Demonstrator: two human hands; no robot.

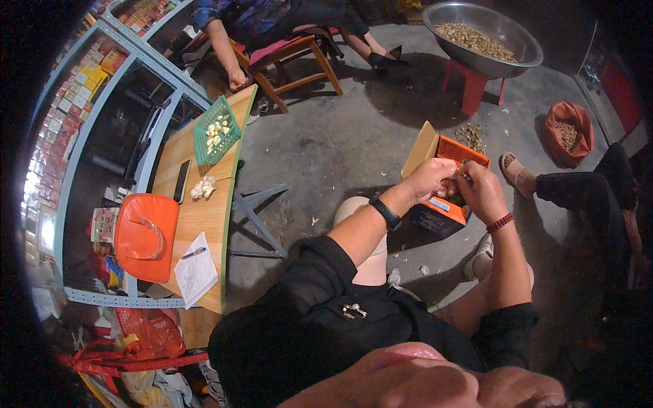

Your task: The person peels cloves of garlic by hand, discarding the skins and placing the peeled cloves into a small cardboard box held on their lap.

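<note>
My left hand [432, 178] and my right hand [478, 189] meet with bent fingers above an open cardboard box [443, 217], orange inside and dark blue on its lower side. Something small is between the fingertips, too hidden to name; it touches both hands as far as can be seen. The box stands on the floor between my legs, one flap raised. At the left, a wooden-topped table bears a green plastic basket [200, 133] of peeled garlic cloves [218, 128], and garlic bulbs [204, 187] lie near it.
The table [204, 214] also holds a phone [181, 181], an orange bag [137, 250], and paper [196, 278] with a pen [194, 252]. A metal basin [528, 53] stands on a red stool [472, 92]; an orange sack [556, 148] is at right. Two people sit nearby.
</note>
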